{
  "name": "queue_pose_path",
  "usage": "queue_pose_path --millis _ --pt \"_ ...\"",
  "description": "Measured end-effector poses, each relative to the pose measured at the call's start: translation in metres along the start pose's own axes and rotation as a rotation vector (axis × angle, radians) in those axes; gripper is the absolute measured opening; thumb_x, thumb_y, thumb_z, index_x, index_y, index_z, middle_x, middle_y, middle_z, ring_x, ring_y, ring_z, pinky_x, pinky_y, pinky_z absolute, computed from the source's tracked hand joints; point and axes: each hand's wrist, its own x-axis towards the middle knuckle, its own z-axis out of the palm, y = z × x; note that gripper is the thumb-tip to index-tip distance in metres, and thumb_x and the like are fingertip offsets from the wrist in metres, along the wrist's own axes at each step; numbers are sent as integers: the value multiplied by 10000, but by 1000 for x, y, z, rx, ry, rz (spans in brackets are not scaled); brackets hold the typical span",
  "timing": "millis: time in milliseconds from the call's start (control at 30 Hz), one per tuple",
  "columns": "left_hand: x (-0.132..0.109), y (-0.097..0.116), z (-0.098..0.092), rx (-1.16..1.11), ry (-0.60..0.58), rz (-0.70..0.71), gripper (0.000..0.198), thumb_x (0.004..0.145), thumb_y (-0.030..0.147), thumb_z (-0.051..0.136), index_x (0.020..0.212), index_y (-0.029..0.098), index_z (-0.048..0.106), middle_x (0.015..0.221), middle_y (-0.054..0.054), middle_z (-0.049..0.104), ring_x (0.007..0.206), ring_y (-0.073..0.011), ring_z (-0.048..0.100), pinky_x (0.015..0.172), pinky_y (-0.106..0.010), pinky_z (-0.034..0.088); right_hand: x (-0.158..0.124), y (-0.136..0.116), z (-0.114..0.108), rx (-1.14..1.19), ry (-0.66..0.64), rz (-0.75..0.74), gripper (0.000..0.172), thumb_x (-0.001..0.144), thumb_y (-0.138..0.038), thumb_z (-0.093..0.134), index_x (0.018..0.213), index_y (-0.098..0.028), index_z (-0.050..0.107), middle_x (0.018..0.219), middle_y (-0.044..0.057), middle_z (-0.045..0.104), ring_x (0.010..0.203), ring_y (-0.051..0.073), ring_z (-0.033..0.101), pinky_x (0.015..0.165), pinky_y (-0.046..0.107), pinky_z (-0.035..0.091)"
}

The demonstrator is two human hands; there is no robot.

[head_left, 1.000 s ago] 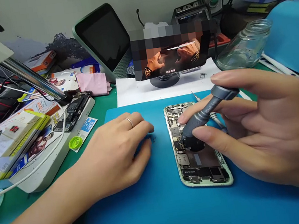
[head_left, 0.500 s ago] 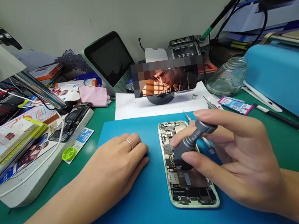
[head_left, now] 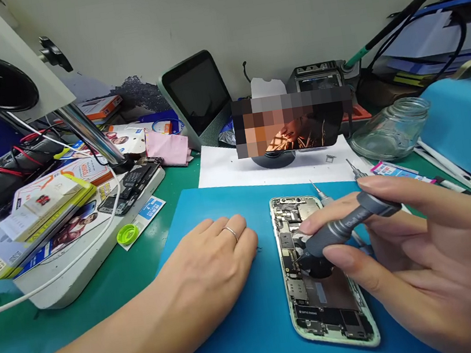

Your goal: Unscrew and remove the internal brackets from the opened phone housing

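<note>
An opened phone [head_left: 313, 311] with a pale green frame lies on the blue mat [head_left: 236, 340], its inner boards and parts exposed. My right hand [head_left: 439, 253] grips a dark grey precision screwdriver [head_left: 339, 229] between thumb and fingers. The screwdriver is tilted, with its thin tip at the boards along the phone's left side; I cannot tell whether the tip touches a screw. My left hand [head_left: 214, 273], wearing a ring, rests on the mat left of the phone. Its fingers are curled under, so whatever they may hold is hidden.
Behind the phone lie a screwdriver [head_left: 320, 192] and another pointed tool [head_left: 355, 168]. A phone playing video [head_left: 307, 125] stands on white paper. At the right is a glass jar [head_left: 391, 131]; at the left, boxes [head_left: 42, 206] and a green cap [head_left: 127, 234].
The view has shifted, so the scene sits further right. The screwdriver has tipped over lower, and its tip now shows at the boards. My left fingers have curled in more.
</note>
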Motion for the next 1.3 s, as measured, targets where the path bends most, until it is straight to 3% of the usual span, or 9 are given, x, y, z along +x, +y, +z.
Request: queue_pose_path --millis 200,433,733,933,1300 --pt "-5 7 -8 -411 -146 -57 235 1130 213 372 1006 198 571 976 -29 612 780 -215 574 705 -380 467 5 2 1 -12 -13 -44 792 843 76 691 1510 -323 537 1058 46 765 961 218 804 909 356 718" --pt "-5 22 -11 -639 -193 -132 195 1123 250 445 971 224 564 949 -3 623 817 -193 613 766 -345 498 4 1 2 -21 37 -24 776 854 66 684 1505 -333 546 1058 40 770 957 231 807 910 388 723" --pt "-2 27 -13 -666 -238 -161 177 1105 261 485 958 229 578 942 0 645 841 -211 641 816 -366 519 4 2 4 -26 46 -110 825 822 65 727 1504 -370 570 1128 23 767 976 226 800 885 365 719" --pt "1 33 -19 -560 -282 -121 201 1086 220 464 933 214 593 950 -32 659 784 -225 636 720 -367 515 0 6 5 -20 65 -129 815 850 5 733 1534 -389 531 1474 50 637 1009 227 801 857 378 727" --pt "1 27 -22 -565 -263 -134 215 1111 254 456 969 239 618 925 -1 666 795 -217 648 732 -358 515 1 7 3 -75 39 -151 801 869 -49 760 1544 -409 520 1467 38 663 1003 226 800 821 374 727"
